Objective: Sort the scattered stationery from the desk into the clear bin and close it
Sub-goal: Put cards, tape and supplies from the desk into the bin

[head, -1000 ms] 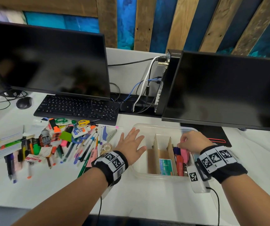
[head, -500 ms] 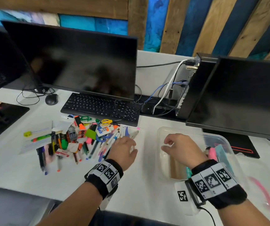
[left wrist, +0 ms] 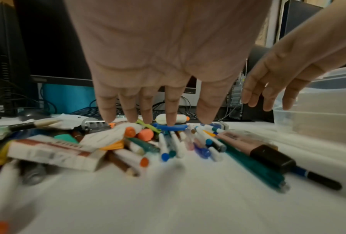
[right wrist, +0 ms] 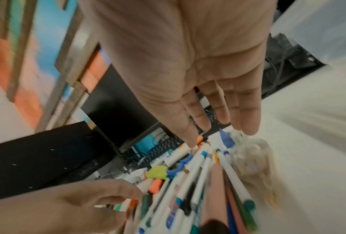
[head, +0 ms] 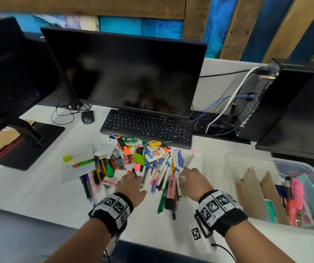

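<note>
Both hands have left the clear bin (head: 304, 166) since a second ago and now hang over the pile of pens and markers (head: 163, 177); camera has swung left too. Left hand (head: 131, 184) is spread, fingers straight and pointing down at the pile, tips at or just above the pens, holding nothing. Right hand (head: 192, 180) also extended, fingers loosely straight, nothing gripped; contact unclear, frame blurred. Pens lie between and just ahead of both hands, long axes mostly running near-to-far, tilted slightly right. Green pen (head: 162, 200) and pink marker (head: 170, 186) are nearest, just left of the right wrist. Likely step: gather a bunch; closing the hands across the barrels should work. Further back sit glue bottles (head: 153, 154), yellow scissors (head: 155, 143), then the keyboard (head: 146, 126). Bin stands well to the right, lid off, cardboard dividers (head: 254, 188) upright, some items already in its right compartment. Right hand is nearer the bin.
</note>
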{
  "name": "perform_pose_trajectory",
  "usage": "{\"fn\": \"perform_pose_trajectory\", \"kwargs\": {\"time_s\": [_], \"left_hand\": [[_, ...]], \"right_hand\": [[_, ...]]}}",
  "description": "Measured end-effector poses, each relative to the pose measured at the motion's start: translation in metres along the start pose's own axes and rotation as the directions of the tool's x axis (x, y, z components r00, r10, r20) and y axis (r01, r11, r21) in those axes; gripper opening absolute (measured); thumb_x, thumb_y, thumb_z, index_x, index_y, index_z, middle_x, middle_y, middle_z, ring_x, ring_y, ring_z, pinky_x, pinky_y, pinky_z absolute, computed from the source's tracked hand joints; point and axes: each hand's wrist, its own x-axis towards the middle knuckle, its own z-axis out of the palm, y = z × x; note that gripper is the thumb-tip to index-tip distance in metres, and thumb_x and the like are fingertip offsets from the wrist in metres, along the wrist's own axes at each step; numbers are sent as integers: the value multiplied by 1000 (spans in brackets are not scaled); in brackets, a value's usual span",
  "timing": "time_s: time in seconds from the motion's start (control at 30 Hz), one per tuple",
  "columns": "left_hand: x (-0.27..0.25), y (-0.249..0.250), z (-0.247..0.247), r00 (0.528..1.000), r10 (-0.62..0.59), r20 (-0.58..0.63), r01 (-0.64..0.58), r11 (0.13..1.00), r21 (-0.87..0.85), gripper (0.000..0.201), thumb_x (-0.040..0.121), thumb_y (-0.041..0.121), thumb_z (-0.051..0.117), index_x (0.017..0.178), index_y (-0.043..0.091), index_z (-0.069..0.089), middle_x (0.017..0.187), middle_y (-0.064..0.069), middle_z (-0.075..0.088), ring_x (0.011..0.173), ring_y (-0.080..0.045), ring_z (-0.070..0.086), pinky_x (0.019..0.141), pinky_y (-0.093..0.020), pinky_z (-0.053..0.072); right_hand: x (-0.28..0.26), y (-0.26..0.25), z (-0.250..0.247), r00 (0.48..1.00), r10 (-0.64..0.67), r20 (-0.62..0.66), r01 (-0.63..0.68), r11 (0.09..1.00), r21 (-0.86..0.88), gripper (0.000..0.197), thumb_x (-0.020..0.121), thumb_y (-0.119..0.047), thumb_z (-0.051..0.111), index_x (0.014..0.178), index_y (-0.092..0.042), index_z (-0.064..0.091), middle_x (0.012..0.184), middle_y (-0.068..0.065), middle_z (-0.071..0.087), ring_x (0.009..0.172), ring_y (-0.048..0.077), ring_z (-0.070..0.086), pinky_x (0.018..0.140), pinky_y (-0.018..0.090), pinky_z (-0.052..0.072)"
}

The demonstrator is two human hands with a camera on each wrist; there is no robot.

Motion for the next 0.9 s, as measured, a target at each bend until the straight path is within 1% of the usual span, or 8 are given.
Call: {"fn": "perform_pose_trajectory", "kwargs": {"time_s": [0.13, 0.27, 0.4, 0.5, 0.63, 0.7, 0.83, 0.9], "left_hand": [[9, -24, 5, 998, 37, 49, -37, 999, -3, 51, 93, 40, 45, 141, 22, 36, 150, -5, 27, 137, -27, 28, 112, -39, 28], [19, -31, 0, 994, 92, -66, -94, 995, -22, 42, 92, 38, 48, 130, 20, 48, 137, -4, 44, 128, -26, 39, 107, -38, 35], [42, -25, -18, 974, 171, -151, -183, 981, -63, 44, 92, 38, 48, 132, 19, 48, 136, -3, 46, 126, -24, 40, 107, -38, 36], [60, -10, -33, 959, 216, -182, -236, 967, -97, 47, 94, 38, 45, 137, 18, 42, 138, -5, 43, 129, -23, 38, 108, -38, 35], [90, 11, -42, 966, 250, -72, -257, 959, -122, 56, 97, 39, 39, 148, 19, 25, 153, -8, 26, 140, -27, 26, 114, -42, 28], [103, 19, -44, 971, 239, -3, -238, 965, -106, 58, 98, 39, 37, 149, 17, 20, 155, -10, 23, 141, -30, 24, 115, -42, 27], [116, 26, -45, 983, 183, 22, -183, 983, -3, 50, 97, 36, 40, 139, 9, 36, 135, -14, 48, 126, -30, 43, 102, -40, 42], [120, 27, -45, 985, 168, 30, -169, 984, 47, 48, 95, 35, 46, 135, 9, 39, 133, -14, 49, 124, -30, 45, 98, -40, 44]], "right_hand": [[19, 3, 23, 993, 118, -22, -117, 992, 39, 50, 91, -11, 47, 139, -11, 31, 130, 13, 40, 109, 32, 59, 94, 36, 48], [32, 13, 38, 992, 126, -31, -125, 992, 36, 61, 92, -14, 46, 147, -12, 20, 139, 8, 38, 115, 28, 55, 96, 36, 48], [41, 14, 45, 980, 171, -105, -170, 985, 17, 47, 94, -20, 43, 141, -15, 35, 135, 13, 42, 115, 32, 50, 95, 41, 46], [43, 12, 43, 973, 215, -85, -215, 977, 9, 48, 92, -20, 45, 140, -19, 37, 130, 12, 42, 114, 31, 50, 95, 39, 47], [46, 11, 44, 960, 271, -71, -272, 962, 6, 58, 90, -19, 44, 145, -25, 26, 134, 7, 39, 117, 31, 51, 97, 38, 47], [46, 10, 45, 955, 291, -54, -291, 957, 6, 60, 87, -19, 49, 143, -22, 27, 132, 5, 41, 116, 31, 53, 97, 38, 48], [43, 7, 40, 941, 337, 25, -338, 940, 42, 60, 78, -16, 63, 131, -17, 34, 128, 4, 39, 110, 27, 56, 92, 35, 51], [39, 9, 37, 945, 328, 12, -328, 942, 67, 58, 78, -16, 62, 129, -17, 34, 128, 4, 37, 108, 25, 55, 89, 33, 53]]}}
